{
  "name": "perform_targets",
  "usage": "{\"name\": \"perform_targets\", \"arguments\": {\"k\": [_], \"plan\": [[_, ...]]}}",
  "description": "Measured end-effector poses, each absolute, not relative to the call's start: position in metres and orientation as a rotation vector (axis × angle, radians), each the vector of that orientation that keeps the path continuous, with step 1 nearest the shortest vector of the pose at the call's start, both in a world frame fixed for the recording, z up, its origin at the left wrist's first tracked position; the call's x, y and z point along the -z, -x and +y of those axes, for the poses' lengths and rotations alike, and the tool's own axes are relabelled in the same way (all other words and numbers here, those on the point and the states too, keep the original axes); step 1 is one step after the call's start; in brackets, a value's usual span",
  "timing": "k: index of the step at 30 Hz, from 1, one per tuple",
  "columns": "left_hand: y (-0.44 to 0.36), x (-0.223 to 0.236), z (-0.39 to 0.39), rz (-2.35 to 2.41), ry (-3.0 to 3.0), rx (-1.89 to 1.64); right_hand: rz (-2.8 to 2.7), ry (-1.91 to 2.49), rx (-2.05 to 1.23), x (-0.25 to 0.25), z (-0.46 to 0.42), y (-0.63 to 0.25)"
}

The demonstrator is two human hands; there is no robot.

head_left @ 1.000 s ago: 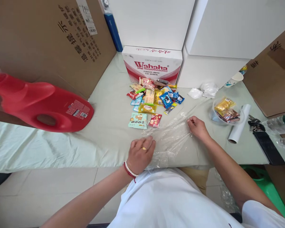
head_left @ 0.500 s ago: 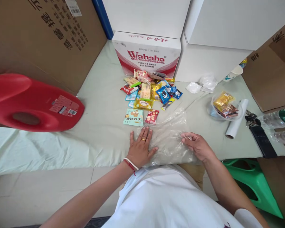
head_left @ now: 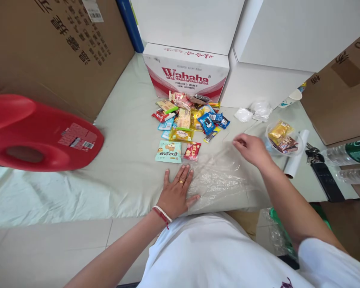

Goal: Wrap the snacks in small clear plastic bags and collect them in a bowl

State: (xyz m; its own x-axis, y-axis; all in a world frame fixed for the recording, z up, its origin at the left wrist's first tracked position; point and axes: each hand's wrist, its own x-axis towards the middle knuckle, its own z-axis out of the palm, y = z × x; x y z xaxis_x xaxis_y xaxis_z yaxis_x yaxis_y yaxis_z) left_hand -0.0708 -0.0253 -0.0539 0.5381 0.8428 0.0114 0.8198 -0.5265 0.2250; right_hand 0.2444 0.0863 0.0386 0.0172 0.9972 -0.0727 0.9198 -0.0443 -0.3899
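Observation:
A clear plastic bag lies spread on the table in front of me. My left hand presses flat on its left side, fingers stretched out. With thumb and fingers pinched together, my right hand grips the bag's upper right edge. Just beyond my left fingertips are a light green snack packet and a small red packet. Behind these sits a pile of wrapped snacks, among them a yellow packet and a blue packet.
A Wahaha carton stands behind the pile. On the left lies a large red jug. To the right are a clear bowl of snacks, a white roll, keys, a black phone and plastic bottles.
My right hand has moved up and slightly right, drawing the bag's edge with it and spreading the bag wider. My left hand has stayed flat in place.

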Motion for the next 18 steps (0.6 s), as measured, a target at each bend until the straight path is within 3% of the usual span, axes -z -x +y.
{"name": "perform_targets", "arguments": {"k": [7,18], "plan": [[0.073,0.056,-0.026,1.38,-2.612,-0.192,-2.058,2.228,-0.225,-0.004,0.177,-0.138],[0.073,0.053,-0.024,1.368,-2.565,-0.221,-2.26,2.196,-0.046,-0.021,0.212,-0.188]]}}
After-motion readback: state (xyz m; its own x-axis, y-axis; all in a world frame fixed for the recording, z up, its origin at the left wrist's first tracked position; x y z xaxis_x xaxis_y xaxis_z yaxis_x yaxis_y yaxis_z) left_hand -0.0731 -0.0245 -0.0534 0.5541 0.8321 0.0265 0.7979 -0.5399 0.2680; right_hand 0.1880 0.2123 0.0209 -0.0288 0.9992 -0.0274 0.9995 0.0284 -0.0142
